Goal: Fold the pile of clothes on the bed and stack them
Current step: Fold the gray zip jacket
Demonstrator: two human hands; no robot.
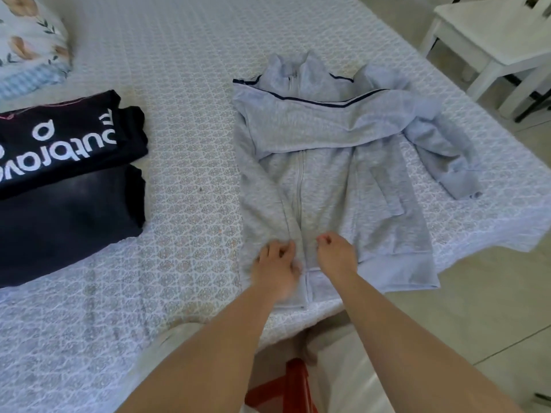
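Soft pale-grey zip-up fleece jacket (325, 180) lies flat on bed, right of black folded stack (65, 174). Left hand (275, 263) & right hand (335, 254), fingers curled, prob. pinching hem by zip; limp, light, best gripped at hem corners.

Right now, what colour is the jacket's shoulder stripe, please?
Dark navy, on the grey jacket; head view.

Jacket (328, 162): pale heathered grey, thin navy piping along shoulder seams, grey zip. Bed sheet (185, 84): white with small repeating grey lattice motif. Folded clothes (65, 162): black, top piece with white lettering, thin pink seam line. Pillow (26, 34): white, peach-brown flowers, dark leaves. Chair (492, 40): white. Floor (492, 308): pale beige tile.
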